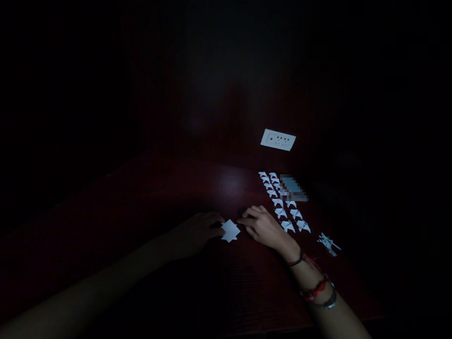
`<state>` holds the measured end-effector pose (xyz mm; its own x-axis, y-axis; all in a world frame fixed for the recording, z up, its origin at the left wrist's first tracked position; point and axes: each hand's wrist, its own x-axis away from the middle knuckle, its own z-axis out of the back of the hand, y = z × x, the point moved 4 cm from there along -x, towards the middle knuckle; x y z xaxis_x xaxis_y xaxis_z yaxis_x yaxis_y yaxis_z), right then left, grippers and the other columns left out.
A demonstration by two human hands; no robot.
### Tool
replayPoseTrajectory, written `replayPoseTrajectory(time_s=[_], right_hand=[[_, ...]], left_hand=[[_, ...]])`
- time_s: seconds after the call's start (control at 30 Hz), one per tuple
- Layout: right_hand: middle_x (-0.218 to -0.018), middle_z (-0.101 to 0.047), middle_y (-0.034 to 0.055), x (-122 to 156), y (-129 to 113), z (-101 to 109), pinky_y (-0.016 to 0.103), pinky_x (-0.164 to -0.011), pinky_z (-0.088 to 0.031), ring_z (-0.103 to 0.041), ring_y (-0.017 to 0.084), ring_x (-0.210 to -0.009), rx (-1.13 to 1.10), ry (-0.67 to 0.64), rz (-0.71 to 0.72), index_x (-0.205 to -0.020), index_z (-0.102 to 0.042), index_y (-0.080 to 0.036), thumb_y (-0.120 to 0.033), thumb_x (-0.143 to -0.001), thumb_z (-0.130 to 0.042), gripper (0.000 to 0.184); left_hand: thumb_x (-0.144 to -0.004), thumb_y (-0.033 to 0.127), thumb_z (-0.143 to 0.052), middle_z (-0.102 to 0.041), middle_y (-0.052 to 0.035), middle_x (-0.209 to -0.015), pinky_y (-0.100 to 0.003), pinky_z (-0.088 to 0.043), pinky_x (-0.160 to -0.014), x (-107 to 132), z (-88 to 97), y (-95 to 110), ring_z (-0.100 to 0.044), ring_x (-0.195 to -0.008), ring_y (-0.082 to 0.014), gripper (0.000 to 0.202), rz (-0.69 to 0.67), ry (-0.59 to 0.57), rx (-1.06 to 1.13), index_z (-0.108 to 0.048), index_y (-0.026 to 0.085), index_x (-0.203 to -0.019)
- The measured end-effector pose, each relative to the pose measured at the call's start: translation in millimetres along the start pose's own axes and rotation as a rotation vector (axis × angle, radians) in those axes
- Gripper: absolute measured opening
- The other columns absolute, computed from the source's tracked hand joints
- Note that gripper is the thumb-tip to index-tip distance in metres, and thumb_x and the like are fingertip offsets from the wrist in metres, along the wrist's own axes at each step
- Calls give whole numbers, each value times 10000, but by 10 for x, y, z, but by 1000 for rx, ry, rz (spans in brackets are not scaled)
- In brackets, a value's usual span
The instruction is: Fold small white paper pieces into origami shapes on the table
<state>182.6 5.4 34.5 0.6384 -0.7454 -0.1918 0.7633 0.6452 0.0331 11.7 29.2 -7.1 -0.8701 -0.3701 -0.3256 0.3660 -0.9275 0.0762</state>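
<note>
A small folded white paper (230,230) with pointed corners lies on the dark red table. My left hand (203,230) is at its left side, thumb and forefinger closed on the paper's edge. Just right of the paper is my right hand (261,226), its forefinger stretched toward the paper's right corner and the other fingers loosely bent. Nothing shows in the right hand. Beyond it, two slanting rows of folded white paper pieces (280,213) lie on the table.
A pile of thin white paper strips (328,244) lies at the right. Beside the rows is a blurred-out flat bluish item (294,187). A white socket plate (278,140) is on the wall behind the table (169,188). Darkness hides the surroundings.
</note>
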Motion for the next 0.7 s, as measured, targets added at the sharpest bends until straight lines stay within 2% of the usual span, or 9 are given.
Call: replayPoseTrajectory(time_s=[0.1, 0.23, 0.4, 0.53, 0.7], right_hand=[[-966, -492, 37, -32, -67, -29, 310, -771, -294, -403, 152, -883, -55, 4, 32, -1099, -482, -258, -129, -791, -408, 342], [-958, -511, 36, -67, -92, -108, 294, -756, -304, -415, 148, -891, -100, -45, 57, -1083, -501, -256, -68, -769, -414, 376], [-960, -524, 33, -73, -70, -123, 291, -763, -311, -427, 146, -896, -114, -45, 69, -1059, -524, -234, -49, -753, -415, 373], [-961, -523, 27, -63, -72, -112, 293, -776, -317, -430, 141, -899, -110, -31, 64, -1050, -526, -228, -36, -741, -413, 381], [-958, -517, 35, -60, -73, -125, 292, -786, -331, -432, 140, -900, -107, -43, 64, -1035, -534, -211, -30, -735, -410, 372]], left_hand=[[-718, 31, -431, -406, -36, -1192, -369, -300, -876, -9, 10, 1, -363, -1082, -202, 439, -13, 11, 55, -465, 264, -1089], [-685, 5, -429, -421, -22, -1181, -353, -302, -881, -16, 90, 11, -373, -1071, -192, 494, -41, -10, 87, -450, 266, -1103], [-643, -21, -403, -446, -12, -1156, -349, -287, -879, -39, 212, -4, -371, -1066, -187, 573, -69, -59, 30, -426, 277, -1132], [-662, 12, -416, -478, -7, -1125, -356, -273, -872, -72, 270, -49, -398, -1027, -185, 554, -92, -102, -4, -410, 278, -1148], [-743, 90, -403, -502, -17, -1037, -320, -306, -833, -89, 323, -164, -447, -927, -161, 466, 3, -23, 2, -383, 266, -1174]])
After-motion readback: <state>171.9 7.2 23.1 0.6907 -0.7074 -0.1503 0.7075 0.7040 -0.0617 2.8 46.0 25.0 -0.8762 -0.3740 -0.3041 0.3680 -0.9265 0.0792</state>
